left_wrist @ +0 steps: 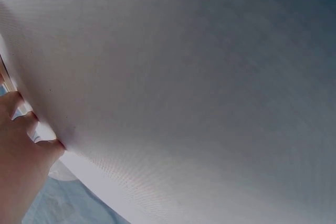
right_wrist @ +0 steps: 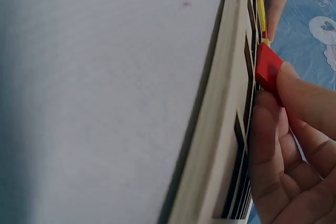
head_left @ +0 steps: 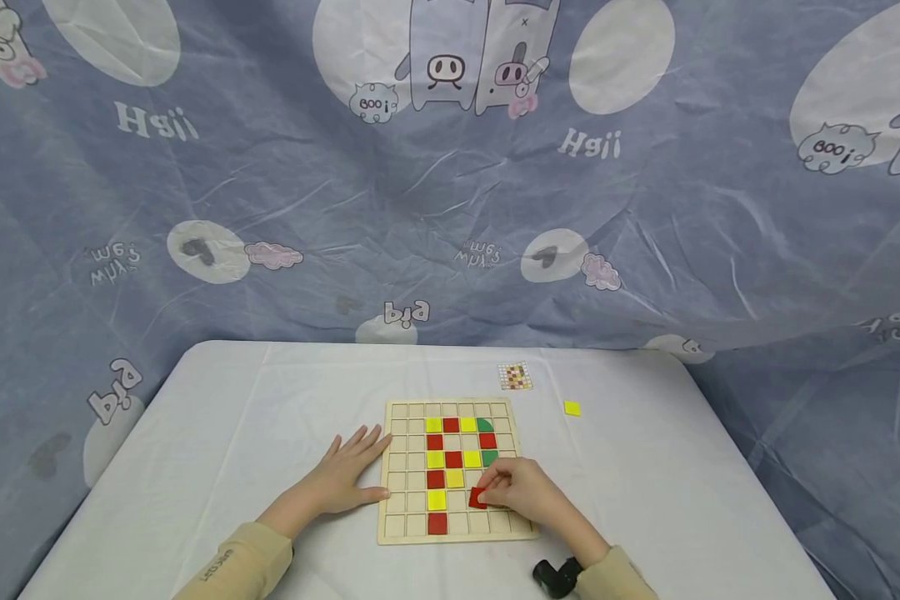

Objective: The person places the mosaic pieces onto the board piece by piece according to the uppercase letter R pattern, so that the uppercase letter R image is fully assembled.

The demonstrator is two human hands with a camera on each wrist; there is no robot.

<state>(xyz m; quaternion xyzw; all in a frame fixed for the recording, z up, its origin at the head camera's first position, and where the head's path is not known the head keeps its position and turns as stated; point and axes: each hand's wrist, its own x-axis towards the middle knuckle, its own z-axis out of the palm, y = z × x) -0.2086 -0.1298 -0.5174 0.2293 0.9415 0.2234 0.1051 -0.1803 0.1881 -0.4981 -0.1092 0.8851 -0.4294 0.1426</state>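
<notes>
A square wooden grid board (head_left: 396, 483) lies on the white table. Red and yellow square tiles fill several of its cells, along with green tiles (head_left: 490, 458) at the right of the pattern. Between thumb and fingers, my right hand (head_left: 528, 490) pinches a red square tile (head_left: 475, 498) over the lower right cells. The right wrist view shows that red tile (right_wrist: 266, 65) tilted, low at the board's surface, with the thumb on its face. My left hand (head_left: 339, 479) rests with spread fingers beside the board, fingertips and thumb at its left edge.
Behind the board lies a small card (head_left: 515, 376) printed with a coloured grid. A loose yellow tile (head_left: 572, 408) lies to the right of it. A black object (head_left: 557, 577) is at my right wrist. Patterned blue-grey cloth (head_left: 420, 208) hangs beyond the table's far edge.
</notes>
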